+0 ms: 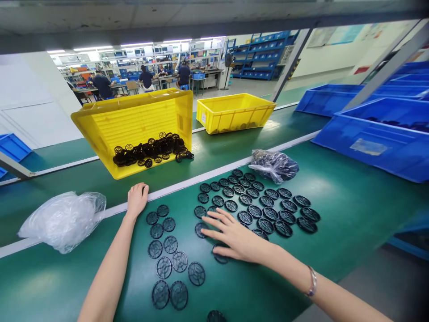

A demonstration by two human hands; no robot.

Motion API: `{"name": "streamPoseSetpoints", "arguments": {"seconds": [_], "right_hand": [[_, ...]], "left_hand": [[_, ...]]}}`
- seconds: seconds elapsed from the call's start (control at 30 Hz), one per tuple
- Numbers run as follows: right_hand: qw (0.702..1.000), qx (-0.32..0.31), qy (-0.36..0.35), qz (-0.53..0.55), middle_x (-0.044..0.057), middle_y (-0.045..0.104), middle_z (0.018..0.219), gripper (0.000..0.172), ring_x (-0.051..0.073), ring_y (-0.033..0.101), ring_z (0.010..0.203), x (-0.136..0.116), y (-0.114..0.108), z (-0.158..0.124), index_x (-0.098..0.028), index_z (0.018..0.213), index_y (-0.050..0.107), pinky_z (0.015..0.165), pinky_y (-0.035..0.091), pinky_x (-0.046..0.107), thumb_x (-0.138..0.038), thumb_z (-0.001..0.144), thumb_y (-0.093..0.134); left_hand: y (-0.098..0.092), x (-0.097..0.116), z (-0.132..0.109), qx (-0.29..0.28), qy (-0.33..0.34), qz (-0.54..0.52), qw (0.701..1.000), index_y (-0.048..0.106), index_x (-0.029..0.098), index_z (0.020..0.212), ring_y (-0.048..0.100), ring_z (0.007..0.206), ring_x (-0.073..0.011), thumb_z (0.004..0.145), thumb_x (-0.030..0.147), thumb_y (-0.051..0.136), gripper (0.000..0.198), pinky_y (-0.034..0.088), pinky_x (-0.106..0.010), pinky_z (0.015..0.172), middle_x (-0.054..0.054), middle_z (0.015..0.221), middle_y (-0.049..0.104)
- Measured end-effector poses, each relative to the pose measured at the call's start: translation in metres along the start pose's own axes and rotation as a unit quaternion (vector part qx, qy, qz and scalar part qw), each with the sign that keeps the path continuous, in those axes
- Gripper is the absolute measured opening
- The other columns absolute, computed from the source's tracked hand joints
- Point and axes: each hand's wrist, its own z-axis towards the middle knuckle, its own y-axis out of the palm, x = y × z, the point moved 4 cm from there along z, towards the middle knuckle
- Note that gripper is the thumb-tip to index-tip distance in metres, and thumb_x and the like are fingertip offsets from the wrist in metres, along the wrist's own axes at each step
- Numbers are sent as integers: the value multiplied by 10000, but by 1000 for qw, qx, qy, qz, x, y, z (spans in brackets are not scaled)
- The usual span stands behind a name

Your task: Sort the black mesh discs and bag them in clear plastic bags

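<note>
- Two green conveyor benches [355,223] run across your view, and a white strip divides the nearer one from the farther. Far beyond them, people [102,85] work at tables near blue shelving racks [259,56].
- Several blue plastic crates [378,143] stand off to your right, probably placed there to leave the belt in front of you free.
- A tilted yellow crate [134,120] leans toward you, likely so that its load of black discs gathers at the low side within easy reach. An upright yellow crate [234,112] sits farther right, with some dark pieces at its bottom.
- A clear plastic bag [62,221] lies to your left, and a bag of dark parts [275,166] lies just beyond the discs.
- Black round mesh discs [258,205] lie flat in a large group before you, with a smaller group [169,255] to the left. Their loose rows seem to keep each disc separate and visible.
- Your left hand [136,200] rests on the white strip, its fingers lightly curled and holding nothing.
- Your right hand [234,237] lies open and palm down among the discs, fingers spread, with no visible grip on any. One disc [220,258] sits partly beneath it.
</note>
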Motion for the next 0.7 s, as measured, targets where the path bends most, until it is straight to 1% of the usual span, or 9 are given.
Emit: {"name": "streamPoseSetpoints", "arguments": {"seconds": [0.03,0.1,0.2,0.3,0.37,0.43,0.57,0.63,0.7], "right_hand": [[1000,11,10,-9,135,467,1498,498,340,355,1412,0,-3,-2,-237,1398,548,1165,268,629,-443,949,609],[1000,26,5,-5,133,491,1471,445,323,364,1402,-10,-8,-2,-233,1376,565,1169,278,610,-413,969,579],[998,23,-46,27,90,523,1435,372,278,379,1387,-44,-9,10,-276,1364,567,1182,293,552,-355,1005,509],[996,-2,-71,45,80,478,1479,368,283,351,1405,-66,0,26,-292,1371,558,1182,294,546,-360,1018,485],[996,-17,-72,56,83,455,1500,381,299,338,1414,-66,6,31,-295,1367,564,1181,285,565,-417,1012,495],[996,-22,-59,62,83,465,1491,381,305,344,1412,-56,9,29,-301,1343,587,1182,271,582,-448,1000,514],[999,6,4,40,114,496,1450,329,314,357,1402,-33,4,10,-259,1286,626,1171,282,604,-371,987,549],[999,21,12,30,124,510,1431,328,303,375,1389,-37,0,1,-244,1302,613,1158,319,585,-317,994,524],[999,19,-20,40,110,507,1442,384,287,391,1377,-55,0,-5,-260,1370,561,1155,339,557,-324,994,520]], "left_hand": [[0,0,0,0,0,-1,1000,637,198,1145,543,1184,-320,994,439,320,425,407,-495,1027,-123,1280,645],[0,-1,0,1,0,-3,1000,637,197,1143,544,1185,-321,995,444,322,427,408,-496,1028,-125,1277,646],[1,-2,-1,1,2,-5,1000,636,199,1141,547,1181,-314,997,445,326,421,405,-494,1038,-121,1271,648],[2,-3,-2,2,5,-7,1000,637,211,1125,549,1185,-301,999,441,334,401,403,-480,1050,-106,1262,653],[2,-4,-2,4,7,-9,1000,637,218,1113,552,1184,-294,1000,436,337,388,406,-473,1051,-99,1254,657],[1,-4,-2,7,8,-11,1000,636,219,1106,557,1172,-294,1000,429,339,379,413,-476,1042,-101,1247,661],[2,-4,-2,11,10,-16,1000,636,223,1077,563,1155,-295,997,421,357,352,417,-479,1032,-97,1229,669],[2,-4,-2,11,11,-17,1000,634,227,1069,563,1153,-292,996,421,363,341,414,-476,1035,-90,1232,668],[2,-4,-2,11,10,-18,1000,631,228,1069,563,1154,-288,998,421,363,337,414,-471,1035,-86,1241,664]]}}
